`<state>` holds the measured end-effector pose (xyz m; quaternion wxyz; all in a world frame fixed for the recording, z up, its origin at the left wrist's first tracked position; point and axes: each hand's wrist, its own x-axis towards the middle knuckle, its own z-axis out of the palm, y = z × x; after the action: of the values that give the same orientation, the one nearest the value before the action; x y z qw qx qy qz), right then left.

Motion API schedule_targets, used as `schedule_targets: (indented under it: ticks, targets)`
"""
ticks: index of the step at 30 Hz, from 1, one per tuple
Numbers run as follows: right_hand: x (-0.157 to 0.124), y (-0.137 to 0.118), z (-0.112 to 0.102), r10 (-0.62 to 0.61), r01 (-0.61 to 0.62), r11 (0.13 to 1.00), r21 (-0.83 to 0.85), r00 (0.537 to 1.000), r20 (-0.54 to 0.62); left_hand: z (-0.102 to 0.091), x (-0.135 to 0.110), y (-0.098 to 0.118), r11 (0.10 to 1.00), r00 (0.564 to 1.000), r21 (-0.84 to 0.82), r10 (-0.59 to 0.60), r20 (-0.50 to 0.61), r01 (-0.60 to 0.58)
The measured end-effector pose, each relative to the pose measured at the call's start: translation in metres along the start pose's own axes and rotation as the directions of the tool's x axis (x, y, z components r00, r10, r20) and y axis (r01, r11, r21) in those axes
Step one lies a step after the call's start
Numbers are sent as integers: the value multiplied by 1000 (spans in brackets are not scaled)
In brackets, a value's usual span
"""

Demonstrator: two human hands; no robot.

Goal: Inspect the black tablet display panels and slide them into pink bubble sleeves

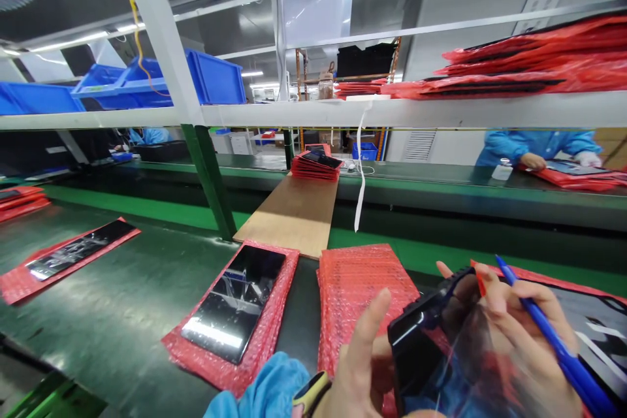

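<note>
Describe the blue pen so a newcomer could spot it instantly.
Start at the green conveyor belt and go to its near right corner, where the person's two hands meet over a dark glossy panel. The blue pen lies slanted across the fingers of the right hand. It is the only thin blue stick among red bubble-wrap sheets.

A factory assembly line: a long green conveyor belt (122, 313) carries glass panels on red bubble wrap (230, 313), blue bins (206, 78) fill the far-left shelf, and blue-coated workers (533, 147) stand opposite.
</note>
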<state>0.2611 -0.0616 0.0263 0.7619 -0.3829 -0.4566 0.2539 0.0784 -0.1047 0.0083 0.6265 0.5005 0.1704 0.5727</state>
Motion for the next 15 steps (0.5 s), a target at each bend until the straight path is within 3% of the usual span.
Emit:
schedule_targets:
  ticks: [3, 5, 8, 11, 15]
  targets:
    - [2, -1, 0, 88, -86, 993, 81, 996, -20, -2, 8, 2, 989, 981, -18, 149, 120, -148]
    - [4, -4, 1, 136, -133, 989, 69, 990, -38, -2, 14, 8, 982, 970, -70, 185, 155, -176]
    - [6, -8, 1, 245, -242, 969, 59, 968, -53, -1, 19, 21, 990, 986, -125, 88, 140, -71]
    - [5, -8, 1, 272, -266, 961, 79, 958, -93, -3, 21, 31, 995, 992, -102, 32, 124, -20]
    - [7, -6, 2, 372, -359, 925, 121, 921, -116, -6, 21, 30, 999, 999, -12, -40, -2, 40]
